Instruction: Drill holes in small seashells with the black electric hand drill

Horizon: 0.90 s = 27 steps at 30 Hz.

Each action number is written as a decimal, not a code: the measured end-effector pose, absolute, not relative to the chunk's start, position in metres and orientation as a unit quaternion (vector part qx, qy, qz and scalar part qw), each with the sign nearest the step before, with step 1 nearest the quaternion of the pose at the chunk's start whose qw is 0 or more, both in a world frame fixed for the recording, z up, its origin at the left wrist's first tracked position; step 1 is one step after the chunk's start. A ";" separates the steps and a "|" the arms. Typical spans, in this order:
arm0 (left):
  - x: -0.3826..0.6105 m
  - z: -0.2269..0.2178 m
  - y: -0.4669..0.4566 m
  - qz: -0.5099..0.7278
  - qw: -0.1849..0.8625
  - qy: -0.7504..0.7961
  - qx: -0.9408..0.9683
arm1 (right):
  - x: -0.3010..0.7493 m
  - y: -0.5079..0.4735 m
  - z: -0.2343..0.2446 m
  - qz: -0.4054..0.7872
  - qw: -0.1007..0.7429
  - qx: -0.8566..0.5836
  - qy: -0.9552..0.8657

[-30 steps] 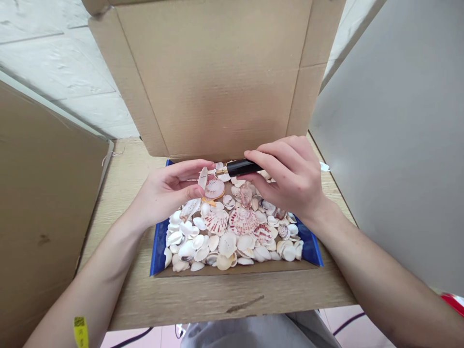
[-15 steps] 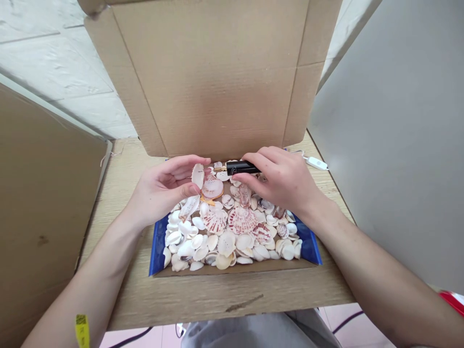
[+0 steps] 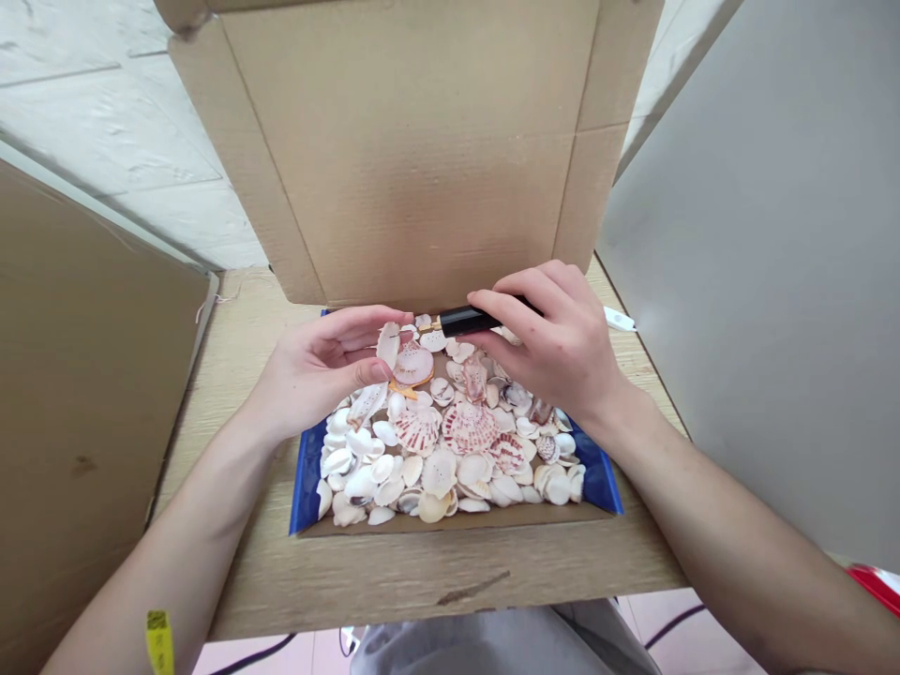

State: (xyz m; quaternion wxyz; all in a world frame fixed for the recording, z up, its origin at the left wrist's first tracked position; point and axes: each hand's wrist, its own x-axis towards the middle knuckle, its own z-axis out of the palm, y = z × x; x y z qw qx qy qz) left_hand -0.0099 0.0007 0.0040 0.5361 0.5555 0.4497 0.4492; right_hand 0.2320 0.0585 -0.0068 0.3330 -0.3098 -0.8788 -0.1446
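Observation:
My left hand [image 3: 320, 367] holds a white seashell [image 3: 387, 345] on edge between thumb and fingers, above the shell pile. In my right hand [image 3: 555, 328] is a small black handheld drill [image 3: 468, 321], lying nearly level with its brass chuck pointing left. Its thin bit reaches the face of the held shell; whether it goes through I cannot tell. Beneath both hands, many white, cream and red-striped shells [image 3: 470, 427] fill a shallow cardboard box [image 3: 450, 522] with blue sides. Several shells, among them a pinkish one [image 3: 413, 364], show small dark holes.
The box's tall cardboard lid [image 3: 422, 159] stands upright behind the shells. A white inline switch [image 3: 619, 320] lies on the wooden table [image 3: 337, 586] at right. A large cardboard panel [image 3: 77, 375] stands at left, and a grey panel [image 3: 766, 281] at right.
My right hand has shifted up and right, its grip sliding back along the drill, so more of the black body shows. The held shell has moved slightly right and down.

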 end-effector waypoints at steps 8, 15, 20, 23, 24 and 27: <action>-0.012 0.001 0.000 0.458 0.537 0.438 0.557 | 0.230 0.059 -0.007 -0.115 0.319 -0.322 -0.884; -0.012 0.003 0.000 0.441 0.515 0.467 0.568 | 0.231 0.058 -0.007 -0.077 0.295 -0.345 -0.888; -0.011 0.004 0.000 0.444 0.506 0.478 0.564 | 0.231 0.057 -0.006 -0.076 0.297 -0.344 -0.888; -0.012 0.002 0.000 0.449 0.508 0.473 0.562 | 0.230 0.057 -0.006 -0.071 0.299 -0.341 -0.888; -0.012 0.001 0.000 0.452 0.509 0.471 0.561 | 0.230 0.057 -0.006 -0.069 0.299 -0.341 -0.889; -0.013 -0.001 0.000 0.459 0.512 0.469 0.554 | 0.230 0.057 -0.006 -0.065 0.292 -0.343 -0.890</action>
